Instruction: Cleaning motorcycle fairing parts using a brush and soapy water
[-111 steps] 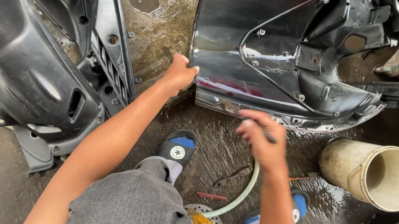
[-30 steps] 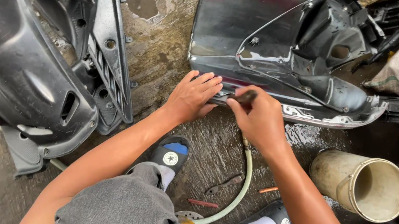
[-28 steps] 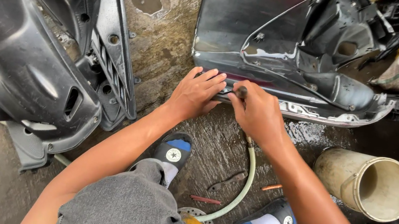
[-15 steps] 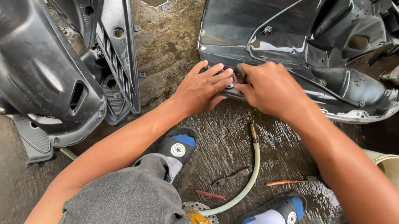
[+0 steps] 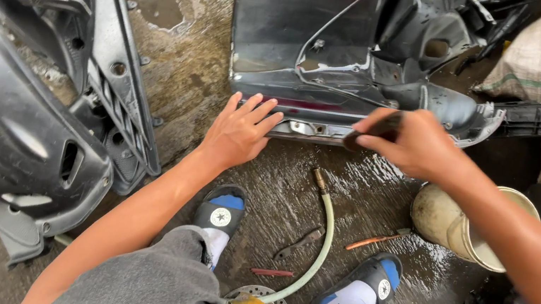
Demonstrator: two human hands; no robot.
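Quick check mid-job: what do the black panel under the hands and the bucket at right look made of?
Black panel: likely moulded plastic with a glossy, wet finish; it mirrors the light and has moulded ribs and screw bosses. Bucket: probably cream plastic, matte and stained, with a thin rolled rim.

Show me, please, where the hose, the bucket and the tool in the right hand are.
hose [image 5: 325, 233]: head view, mid-length.
bucket [image 5: 438, 216]: head view, outer wall.
tool [image 5: 375, 128]: head view, dark shaft.
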